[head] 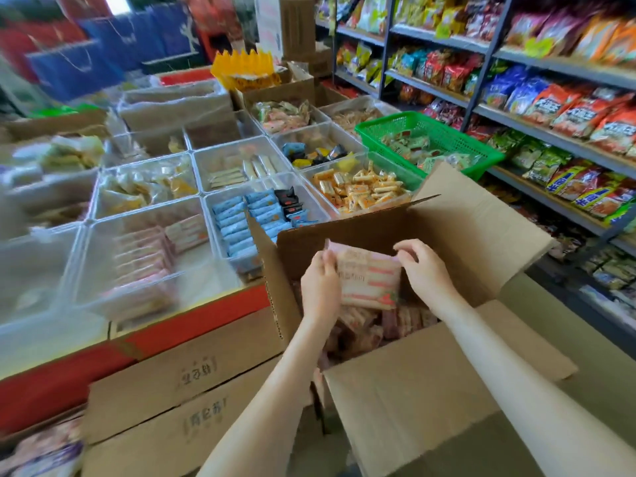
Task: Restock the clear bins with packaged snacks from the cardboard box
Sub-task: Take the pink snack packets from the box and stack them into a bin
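An open cardboard box point(457, 235) stands in front of me, holding several pink-and-white snack packets point(364, 328). Above its opening I hold a stack of the same pink packets point(368, 280) between both hands. My left hand point(321, 280) grips the stack's left edge. My right hand point(425, 266) pinches its upper right corner. To the left sits a clear bin point(103, 242) partly filled with matching pink packets point(144, 256).
More clear bins point(237, 163) with other snacks cover the display table. A green basket point(430, 132) rests behind the box. Shelves of bagged snacks point(550, 108) line the right side. Closed cardboard cartons point(192, 376) lie below the table's red edge.
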